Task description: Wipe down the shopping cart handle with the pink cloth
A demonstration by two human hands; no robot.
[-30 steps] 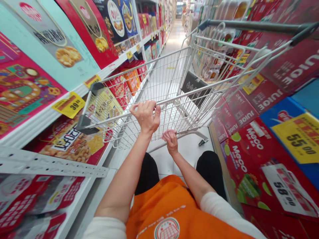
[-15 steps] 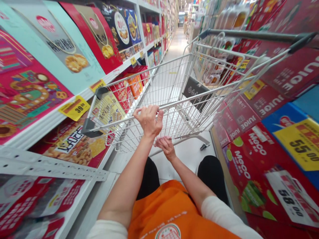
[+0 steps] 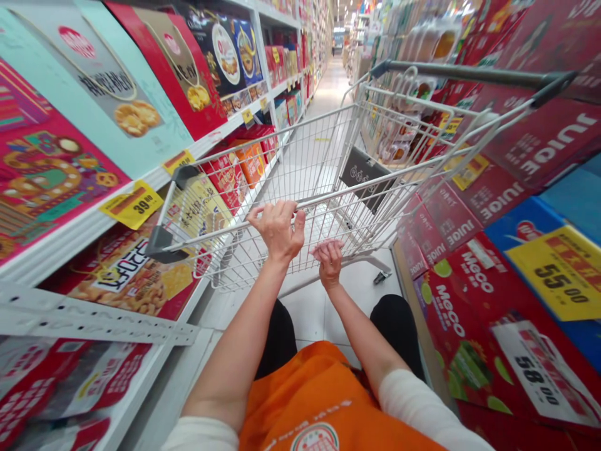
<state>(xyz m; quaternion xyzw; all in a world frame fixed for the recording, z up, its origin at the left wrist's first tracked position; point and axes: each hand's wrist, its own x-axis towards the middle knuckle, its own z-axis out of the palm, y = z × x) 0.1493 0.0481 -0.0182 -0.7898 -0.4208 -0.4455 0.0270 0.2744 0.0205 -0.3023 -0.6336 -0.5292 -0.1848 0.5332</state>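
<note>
A wire shopping cart (image 3: 300,134) stands sideways across the aisle in front of me, its push handle (image 3: 469,70) to the far right. My left hand (image 3: 280,230) is closed over the top side rail, fingers bent across it and thumb along the near side. Lower and to the right, my right hand (image 3: 329,260) has its fingers curled at the wires of the cart's near side. A dark sign panel (image 3: 367,178) is fixed inside the basket, and no goods show in it.
Shelves on the left hold gift boxes (image 3: 136,88) with yellow price tags (image 3: 134,205). A perforated white shelf bracket (image 3: 94,316) juts in at lower left. Stacked red drink cartons (image 3: 469,307) line the right. The tiled aisle floor (image 3: 323,88) runs ahead between them.
My right hand has moved to the right along the cart's side, away from my left hand. The left hand keeps its hold on the rail. The view has shifted slightly.
</note>
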